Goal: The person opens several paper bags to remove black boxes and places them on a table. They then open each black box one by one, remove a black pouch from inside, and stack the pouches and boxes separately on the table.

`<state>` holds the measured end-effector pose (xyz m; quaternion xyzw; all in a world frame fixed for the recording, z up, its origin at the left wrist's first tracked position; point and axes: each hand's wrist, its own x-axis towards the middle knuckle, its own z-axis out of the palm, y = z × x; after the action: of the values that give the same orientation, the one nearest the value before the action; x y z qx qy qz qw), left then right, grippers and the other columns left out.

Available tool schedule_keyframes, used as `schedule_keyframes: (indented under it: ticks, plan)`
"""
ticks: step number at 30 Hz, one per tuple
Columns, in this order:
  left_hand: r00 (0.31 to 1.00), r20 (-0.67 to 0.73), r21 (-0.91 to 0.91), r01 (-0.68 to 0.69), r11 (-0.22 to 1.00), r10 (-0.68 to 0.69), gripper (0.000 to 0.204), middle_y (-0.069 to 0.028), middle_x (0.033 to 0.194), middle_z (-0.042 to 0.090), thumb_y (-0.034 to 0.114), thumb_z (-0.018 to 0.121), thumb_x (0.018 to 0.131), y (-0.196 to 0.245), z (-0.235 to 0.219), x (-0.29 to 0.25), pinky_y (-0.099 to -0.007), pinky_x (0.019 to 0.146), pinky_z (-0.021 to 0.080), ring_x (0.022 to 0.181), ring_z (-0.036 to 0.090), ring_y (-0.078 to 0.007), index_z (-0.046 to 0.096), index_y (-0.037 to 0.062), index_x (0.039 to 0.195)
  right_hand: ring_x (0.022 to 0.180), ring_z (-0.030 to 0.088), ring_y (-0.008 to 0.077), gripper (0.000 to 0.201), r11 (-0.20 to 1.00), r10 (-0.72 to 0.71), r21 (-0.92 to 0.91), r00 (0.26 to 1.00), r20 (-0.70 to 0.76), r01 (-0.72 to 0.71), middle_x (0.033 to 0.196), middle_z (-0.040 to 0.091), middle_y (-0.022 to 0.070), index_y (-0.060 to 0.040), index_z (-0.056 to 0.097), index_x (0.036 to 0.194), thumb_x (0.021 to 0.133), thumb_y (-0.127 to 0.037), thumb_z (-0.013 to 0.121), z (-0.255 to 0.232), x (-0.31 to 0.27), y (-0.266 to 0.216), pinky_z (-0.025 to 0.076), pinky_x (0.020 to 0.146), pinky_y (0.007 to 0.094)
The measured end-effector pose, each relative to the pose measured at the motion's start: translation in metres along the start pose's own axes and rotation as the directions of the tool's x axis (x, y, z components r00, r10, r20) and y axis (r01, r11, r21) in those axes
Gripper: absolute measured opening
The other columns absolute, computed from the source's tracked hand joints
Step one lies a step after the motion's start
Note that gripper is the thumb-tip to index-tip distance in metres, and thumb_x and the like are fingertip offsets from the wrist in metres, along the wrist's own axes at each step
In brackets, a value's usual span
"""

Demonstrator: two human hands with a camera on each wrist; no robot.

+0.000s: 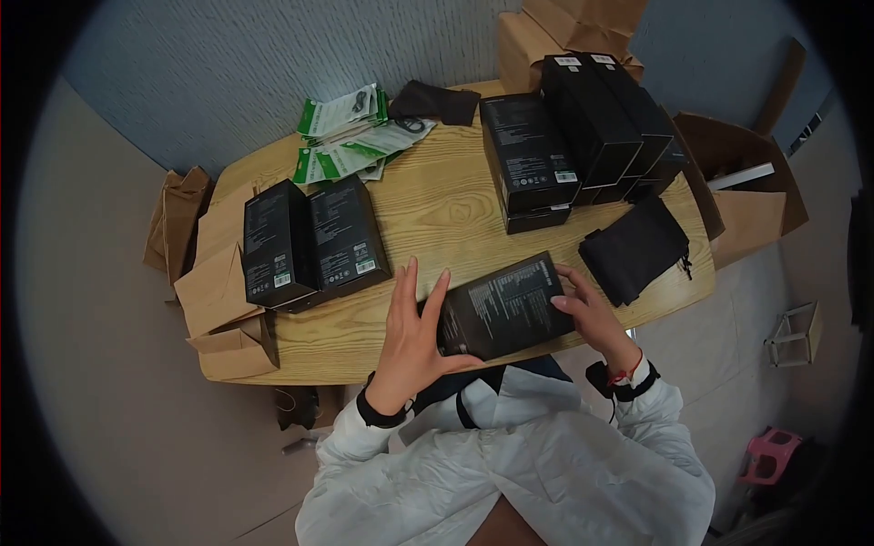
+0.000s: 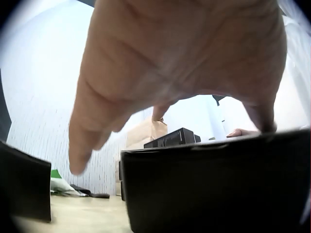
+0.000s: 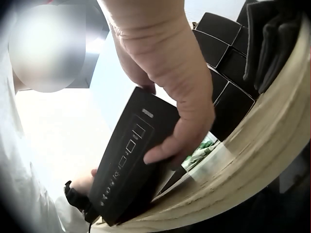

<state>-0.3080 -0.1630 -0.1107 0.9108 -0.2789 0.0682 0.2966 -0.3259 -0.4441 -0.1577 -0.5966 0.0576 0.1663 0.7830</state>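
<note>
A black box with pale print lies at the table's front edge, between both hands. My left hand is at its left end, fingers extended and spread, the thumb along the near edge; in the left wrist view the hand arches over the box. At the other end my right hand grips the box, thumb on top. The right wrist view shows that hand with fingers bent round the end of the box.
Two black boxes stand left, beside brown paper bags. Green-and-white packets and a dark pouch lie at the back. Stacked black boxes and a black drawstring pouch are right, near an open carton.
</note>
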Motion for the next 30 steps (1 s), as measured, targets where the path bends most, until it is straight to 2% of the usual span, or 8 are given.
schedule_keyframes:
  ticks: [1, 4, 11, 14, 19, 22, 27, 30]
  plan:
    - [1.000, 0.009, -0.005, -0.003, 1.000, 0.003, 0.112, -0.0293, 0.148, 0.014, 0.040, 0.088, 0.053, -0.003, 0.004, -0.003, -0.0534, 0.106, 0.029, 0.133, 0.023, -0.0517, 0.030, 0.0090, 0.144, 0.111, 0.052, 0.0150, 0.054, 1.000, 0.004, 0.005, 1.000, -0.009, -0.004, 0.125, 0.052, 0.0116, -0.0046, 0.036, 0.139, 0.091, -0.016, 0.057, 0.001, -0.002, 0.000, 0.042, 0.093, 0.0275]
    - [0.990, 0.143, -0.146, 0.020, 0.989, 0.001, 0.110, -0.0310, 0.146, 0.015, 0.046, 0.087, 0.055, -0.004, 0.011, -0.012, -0.0535, 0.106, 0.029, 0.132, 0.023, -0.0519, 0.032, 0.0089, 0.143, 0.099, 0.056, 0.0136, 0.034, 0.743, -0.306, -0.630, 0.952, -0.020, 0.226, 0.105, 0.061, 0.0045, -0.0040, 0.053, 0.127, 0.097, -0.018, 0.052, 0.011, -0.008, -0.001, 0.043, 0.086, 0.0259]
    - [0.979, 0.197, 0.064, 0.034, 0.997, -0.046, 0.113, -0.0279, 0.146, 0.014, 0.038, 0.089, 0.055, 0.012, 0.006, -0.039, -0.0515, 0.105, 0.032, 0.130, 0.027, -0.0488, 0.027, 0.0078, 0.145, 0.090, 0.057, 0.0121, 0.020, 0.861, -0.189, -0.487, 0.982, -0.030, 0.151, 0.096, 0.063, 0.0043, -0.0013, 0.064, 0.111, 0.093, -0.010, 0.057, -0.007, 0.004, -0.008, 0.045, 0.082, 0.0256]
    - [0.960, 0.160, -0.120, 0.249, 0.961, -0.229, 0.112, -0.0285, 0.143, 0.016, 0.030, 0.089, 0.055, 0.006, 0.011, -0.052, -0.0514, 0.103, 0.035, 0.129, 0.027, -0.0495, 0.025, 0.0077, 0.145, 0.094, 0.057, 0.0122, 0.040, 0.895, -0.040, -0.443, 0.999, 0.018, 0.044, 0.106, 0.062, 0.0052, -0.0042, 0.057, 0.123, 0.085, -0.009, 0.068, -0.007, 0.007, -0.009, 0.046, 0.083, 0.0260]
    - [0.936, 0.137, -0.451, 0.351, 0.821, -0.325, 0.118, -0.0192, 0.137, 0.024, 0.014, 0.090, 0.055, -0.010, 0.015, -0.060, -0.0439, 0.100, 0.044, 0.129, 0.034, -0.0343, 0.016, 0.0084, 0.147, 0.109, 0.051, 0.0182, 0.110, 0.693, -0.251, -0.586, 0.903, 0.348, 0.419, 0.144, 0.034, 0.0089, -0.0137, 0.020, 0.149, 0.062, -0.014, 0.087, 0.004, 0.004, -0.027, 0.048, 0.089, 0.0303]
    - [0.936, 0.126, -0.472, 0.348, 0.810, -0.329, 0.115, -0.0168, 0.138, 0.024, 0.010, 0.088, 0.058, -0.014, 0.010, -0.060, -0.0413, 0.100, 0.046, 0.128, 0.038, -0.0314, 0.016, 0.0083, 0.147, 0.117, 0.048, 0.0213, 0.116, 0.662, -0.212, -0.609, 0.888, 0.407, 0.437, 0.150, 0.025, 0.0101, -0.0142, 0.017, 0.150, 0.058, -0.013, 0.088, 0.005, 0.004, -0.028, 0.047, 0.092, 0.0329]
    - [0.917, 0.148, -0.631, 0.377, 0.678, -0.372, 0.111, -0.0139, 0.145, 0.026, 0.001, 0.085, 0.062, -0.029, 0.013, -0.072, -0.0436, 0.098, 0.047, 0.126, 0.042, -0.0305, 0.015, 0.0083, 0.147, 0.118, 0.049, 0.0198, 0.100, 0.900, -0.163, -0.334, 0.927, 0.339, 0.281, 0.145, 0.033, 0.0097, -0.0085, 0.025, 0.147, 0.065, -0.004, 0.083, -0.004, 0.006, -0.013, 0.046, 0.096, 0.0343]
    - [0.941, 0.124, -0.435, 0.337, 0.835, -0.316, 0.113, -0.0165, 0.146, 0.026, 0.011, 0.088, 0.060, -0.021, 0.003, -0.066, -0.0390, 0.096, 0.047, 0.129, 0.039, -0.0315, 0.017, 0.0076, 0.147, 0.117, 0.049, 0.0175, 0.073, 0.981, -0.051, -0.174, 0.976, 0.213, 0.090, 0.138, 0.044, 0.0083, -0.0025, 0.036, 0.141, 0.078, 0.000, 0.071, -0.011, 0.012, 0.004, 0.044, 0.097, 0.0325]
